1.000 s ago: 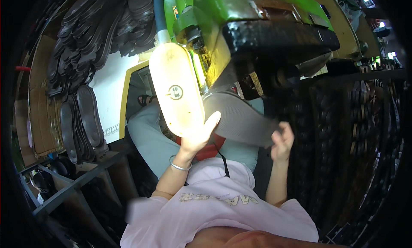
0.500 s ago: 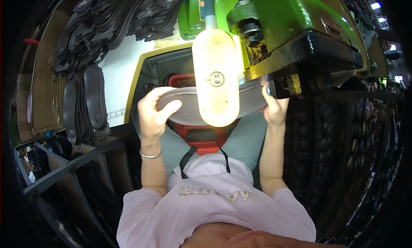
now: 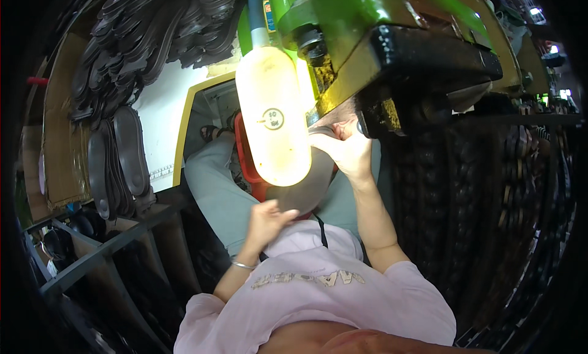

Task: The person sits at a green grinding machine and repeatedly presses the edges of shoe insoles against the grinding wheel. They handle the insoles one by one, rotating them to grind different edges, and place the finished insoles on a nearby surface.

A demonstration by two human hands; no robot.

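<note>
A grey shoe sole (image 3: 309, 192) slants below the machine head, partly hidden behind the bright oval lamp (image 3: 272, 152). My right hand (image 3: 352, 149) grips its far end, thumb on top, close against the machine's dark lower part; some of those fingers are hidden. At the sole's near end, over my lap, is my left hand (image 3: 264, 226), fingers curled and thumb stretched along the edge. That hand is slightly blurred and wears a bangle at the wrist.
The green and black machine (image 3: 422, 54) overhangs at the upper right. Many dark soles (image 3: 141, 41) are piled at the upper left, with several more (image 3: 113, 164) on the white table (image 3: 162, 109). A red container (image 3: 245, 164) stands between my knees; metal racks (image 3: 104, 244) flank the left.
The sole has turned from lying crosswise to pointing toward me. My left hand has come down and inward to its near end, and my right hand has shifted left. The whole view has moved slightly.
</note>
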